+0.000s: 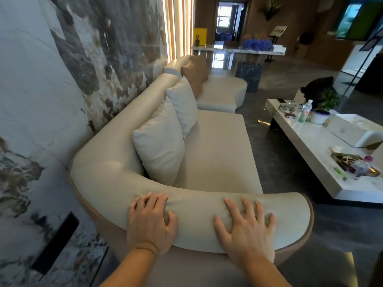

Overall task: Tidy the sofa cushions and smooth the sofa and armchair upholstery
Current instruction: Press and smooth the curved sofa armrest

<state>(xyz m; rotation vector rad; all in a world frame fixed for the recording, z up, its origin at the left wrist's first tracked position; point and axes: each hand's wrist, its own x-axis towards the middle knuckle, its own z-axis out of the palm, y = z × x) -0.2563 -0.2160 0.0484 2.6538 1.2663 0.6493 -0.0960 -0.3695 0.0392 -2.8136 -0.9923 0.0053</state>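
Cream sofa: two white cushions, two tan cushions. Two hands flat, fingers spread on armrest, gripping nothing.

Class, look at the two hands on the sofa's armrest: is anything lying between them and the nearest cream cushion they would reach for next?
Nothing visible does. The left hand and right hand lie flat on the armrest; the nearest cream cushion leans just beyond it, with only bare upholstery between.

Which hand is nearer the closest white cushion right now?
Left. The left hand rests on the armrest just below the nearest white cushion; the right hand lies flat farther along the armrest, toward its outer end.
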